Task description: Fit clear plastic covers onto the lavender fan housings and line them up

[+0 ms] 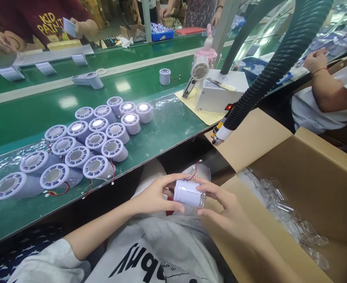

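Observation:
Above my lap, a lavender cylindrical fan housing (187,193) lies sideways between my two hands. My left hand (158,195) grips its left end, thumb below and fingers over the top. Thumb and fingers of my right hand (223,204) close around the other end, where a clear plastic cap (203,199) sits against the housing. Thin coloured wires (194,173) with a small white connector rise from the top of the housing. To the left on the bench, several similar housings (95,166) stand in rows, round grilles facing up, some with red and black wires hanging out.
An open cardboard box (317,188) at my right contains several clear plastic caps (282,208). A black flexible hose (267,74) arches from a white box (223,92) on the bench. A green conveyor (126,74) runs behind. Other people work across it and at right.

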Motion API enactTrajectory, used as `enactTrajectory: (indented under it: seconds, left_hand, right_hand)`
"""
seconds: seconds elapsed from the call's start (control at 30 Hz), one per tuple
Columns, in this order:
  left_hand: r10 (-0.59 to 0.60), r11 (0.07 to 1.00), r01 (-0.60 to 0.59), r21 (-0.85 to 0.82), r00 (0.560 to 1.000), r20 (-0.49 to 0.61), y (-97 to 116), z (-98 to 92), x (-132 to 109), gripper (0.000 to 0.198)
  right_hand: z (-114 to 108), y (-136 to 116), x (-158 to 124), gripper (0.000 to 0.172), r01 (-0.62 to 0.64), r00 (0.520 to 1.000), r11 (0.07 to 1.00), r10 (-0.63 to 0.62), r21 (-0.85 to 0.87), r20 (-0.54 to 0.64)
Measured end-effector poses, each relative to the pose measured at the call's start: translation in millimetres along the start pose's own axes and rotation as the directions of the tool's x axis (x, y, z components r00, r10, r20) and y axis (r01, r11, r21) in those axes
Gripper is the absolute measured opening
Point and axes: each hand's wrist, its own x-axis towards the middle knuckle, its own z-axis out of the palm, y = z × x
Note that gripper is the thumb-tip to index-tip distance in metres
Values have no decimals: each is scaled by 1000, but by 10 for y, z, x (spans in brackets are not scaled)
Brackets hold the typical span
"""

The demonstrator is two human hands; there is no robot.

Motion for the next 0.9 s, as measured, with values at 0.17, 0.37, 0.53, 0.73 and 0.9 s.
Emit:
enactTrajectory:
  seconds: [0.17,0.37,0.53,0.73,0.9]
  left_hand:
    - [115,992,-117,38,993,35,55,-13,-7,70]
    - [185,979,-192,76,979,83,70,-26,-4,68]
    - [190,975,-198,96,978,84,102,-19,-1,68]
    - [216,967,-225,119,973,83,99,-23,-9,67]
    - [228,962,-239,133,969,94,85,-43,-8,68]
  right_hand:
    - [-24,-57,1,40,-133,991,972,127,192,44]
    - [-38,-118,-2,40,-225,974,907,209,356,84]
    - [-27,-155,-3,43,-316,948,822,291,473,128]
    - [-9,-176,40,48,-392,917,777,373,493,141]
    - [31,-150,72,44,-411,906,699,386,585,175]
